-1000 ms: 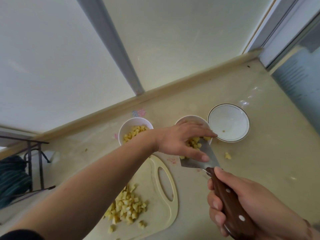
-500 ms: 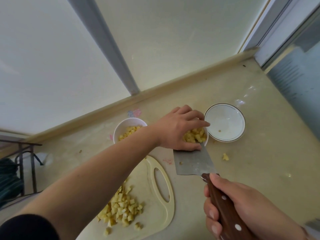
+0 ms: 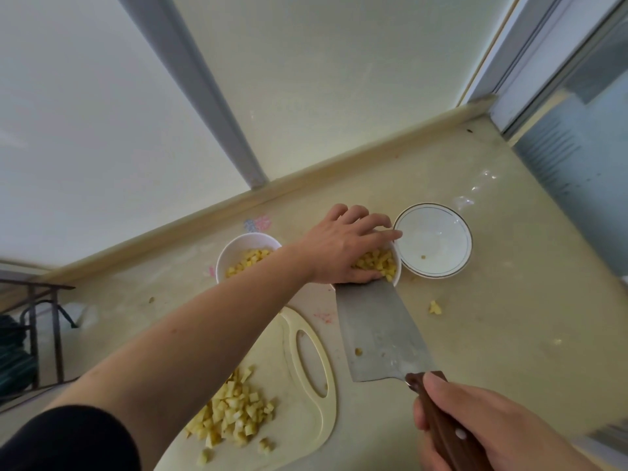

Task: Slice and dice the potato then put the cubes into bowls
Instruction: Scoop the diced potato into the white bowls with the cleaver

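Near the worktop's back edge, three bowls sit in a row. Left hand (image 3: pixel 343 248) reaches over the middle bowl (image 3: pixel 396 266), fingers (image 3: pixel 380 222) straight and spread, thumb lying along the bowl's near rim, palm over the potato cubes (image 3: pixel 377 263) inside; it grips nothing. Left bowl (image 3: pixel 234 248) holds more cubes, partly hidden by the forearm. Right bowl (image 3: pixel 436 240), gold-rimmed, touches or nearly touches the middle bowl and holds only a tiny scrap. Right hand (image 3: pixel 489 426) at the worktop's front right wraps its fingers around the brown wooden handle of the cleaver (image 3: pixel 380 331); the blade lies flat-ish, its far end meeting the middle bowl's near rim just below the left thumb, with a few bits stuck on the steel. Cutting board (image 3: pixel 306 385), cream with an oval handle hole, lies toward the front edge, left of the blade. Pile of diced potato (image 3: pixel 234 413) sits on the board's front part. One loose potato piece (image 3: pixel 435 307) lies on the worktop right of the blade. Dark metal rack (image 3: pixel 40 331) stands at the far left.
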Demonstrator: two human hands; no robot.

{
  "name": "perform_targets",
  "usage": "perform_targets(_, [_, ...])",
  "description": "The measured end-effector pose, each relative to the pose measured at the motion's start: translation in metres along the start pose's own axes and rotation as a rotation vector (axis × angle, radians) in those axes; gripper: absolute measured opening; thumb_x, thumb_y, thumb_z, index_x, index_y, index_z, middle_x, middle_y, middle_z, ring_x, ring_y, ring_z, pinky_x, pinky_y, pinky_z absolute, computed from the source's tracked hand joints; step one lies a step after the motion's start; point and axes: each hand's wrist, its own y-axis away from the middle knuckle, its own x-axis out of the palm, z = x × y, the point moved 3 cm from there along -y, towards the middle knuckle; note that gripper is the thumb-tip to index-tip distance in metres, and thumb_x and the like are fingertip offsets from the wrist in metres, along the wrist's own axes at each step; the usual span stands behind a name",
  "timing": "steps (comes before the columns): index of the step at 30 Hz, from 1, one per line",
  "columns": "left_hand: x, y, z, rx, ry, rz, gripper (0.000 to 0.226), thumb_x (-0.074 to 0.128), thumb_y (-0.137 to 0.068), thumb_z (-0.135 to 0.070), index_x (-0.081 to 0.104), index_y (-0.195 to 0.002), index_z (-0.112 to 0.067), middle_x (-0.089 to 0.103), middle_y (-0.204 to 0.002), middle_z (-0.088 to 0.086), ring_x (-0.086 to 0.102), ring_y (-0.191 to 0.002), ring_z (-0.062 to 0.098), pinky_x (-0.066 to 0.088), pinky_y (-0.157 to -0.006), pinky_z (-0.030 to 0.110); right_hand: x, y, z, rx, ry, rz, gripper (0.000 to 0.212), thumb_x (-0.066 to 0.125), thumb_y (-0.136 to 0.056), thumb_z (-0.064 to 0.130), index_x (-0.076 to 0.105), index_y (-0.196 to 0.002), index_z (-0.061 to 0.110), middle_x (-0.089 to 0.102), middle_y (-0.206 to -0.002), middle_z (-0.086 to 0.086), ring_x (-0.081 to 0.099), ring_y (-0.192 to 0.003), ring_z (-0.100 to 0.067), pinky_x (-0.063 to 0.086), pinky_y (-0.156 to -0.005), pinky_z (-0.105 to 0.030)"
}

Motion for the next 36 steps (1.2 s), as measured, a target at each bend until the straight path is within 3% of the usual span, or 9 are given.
perform_targets(6, [-0.003,0.004,0.0,-0.124,0.089,0.022,0.066,0.061,-0.094,-0.057,0.044,-0.151,-0.03,0.045,-0.149,-0.004,0.039,-0.131,0.025,0.031,-0.11,0.044,-0.016,0.016,-0.012,-0.069,0.117,-0.144,0.045,0.055,-0.097,0.034,0.066,-0.065,0.003,0.055,-0.049,-0.006,0.046,-0.037,-0.012,0.034,-0.04,-0.014])
perform_targets(12, [-0.015,0.018,-0.009,-0.241,0.266,-0.072,0.052,0.041,-0.099,-0.049,0.055,-0.143,-0.025,0.053,-0.144,-0.002,0.042,-0.13,0.026,0.032,-0.108,0.045,-0.015,0.023,-0.014,-0.069,0.109,-0.085,0.041,0.062,-0.085,0.034,0.063,-0.064,-0.001,0.054,-0.049,-0.017,0.044,-0.036,-0.017,0.034,-0.037,-0.018])
perform_targets(14, [-0.02,0.029,-0.011,-0.259,0.273,-0.163,0.048,0.043,-0.099,-0.045,0.059,-0.139,-0.024,0.056,-0.141,-0.001,0.046,-0.128,0.029,0.037,-0.106,0.049,-0.014,0.023,-0.015,-0.044,0.132,-0.067,0.046,0.071,-0.08,0.043,0.062,-0.065,0.001,0.053,-0.05,-0.021,0.044,-0.039,-0.021,0.034,-0.038,-0.021])
perform_targets(16, [-0.023,0.045,-0.014,-0.313,0.295,-0.24,0.048,0.046,-0.098,-0.047,0.061,-0.137,-0.024,0.057,-0.139,-0.001,0.047,-0.126,0.029,0.038,-0.107,0.05,-0.012,0.025,-0.013,-0.039,0.185,-0.055,0.041,0.075,-0.078,0.037,0.058,-0.072,0.0,0.052,-0.049,-0.023,0.045,-0.039,-0.022,0.035,-0.038,-0.024])
perform_targets(19, [-0.024,0.05,-0.021,-0.469,0.349,-0.161,0.055,0.049,-0.096,-0.056,0.055,-0.144,-0.029,0.048,-0.147,-0.005,0.035,-0.135,0.026,0.025,-0.112,0.045,-0.015,0.023,-0.008,-0.059,0.173,-0.048,0.039,0.056,-0.076,0.036,0.05,-0.081,-0.003,0.05,-0.05,-0.023,0.048,-0.038,-0.024,0.036,-0.038,-0.025])
perform_targets(23, [-0.025,0.033,-0.035,-0.638,0.304,-0.01,0.072,0.056,-0.093,-0.066,0.035,-0.155,-0.035,0.03,-0.159,-0.008,0.019,-0.146,0.025,0.014,-0.117,0.044,-0.01,0.024,-0.009,-0.08,0.112,-0.029,0.034,0.053,-0.079,0.032,0.048,-0.084,-0.001,0.046,-0.05,-0.022,0.049,-0.035,-0.024,0.039,-0.036,-0.024])
perform_targets(27, [-0.021,0.021,-0.043,-0.674,0.25,0.052,0.08,0.055,-0.09,-0.072,0.031,-0.157,-0.035,0.028,-0.161,-0.007,0.018,-0.148,0.025,0.013,-0.119,0.047,-0.011,0.025,-0.014,-0.085,0.109,-0.043,0.029,0.05,-0.093,0.028,0.047,-0.085,0.0,0.045,-0.05,-0.02,0.048,-0.035,-0.024,0.039,-0.035,-0.023])
perform_targets(36, [-0.016,0.025,-0.047,-0.763,0.28,-0.082,0.06,0.055,-0.099,-0.044,0.037,-0.154,-0.03,0.036,-0.158,-0.004,0.023,-0.146,0.027,0.015,-0.118,0.047,-0.021,0.026,-0.017,-0.115,0.151,-0.011,0.028,0.046,-0.098,0.025,0.047,-0.086,0.0,0.048,-0.05,-0.02,0.049,-0.034,-0.024,0.039,-0.034,-0.023])
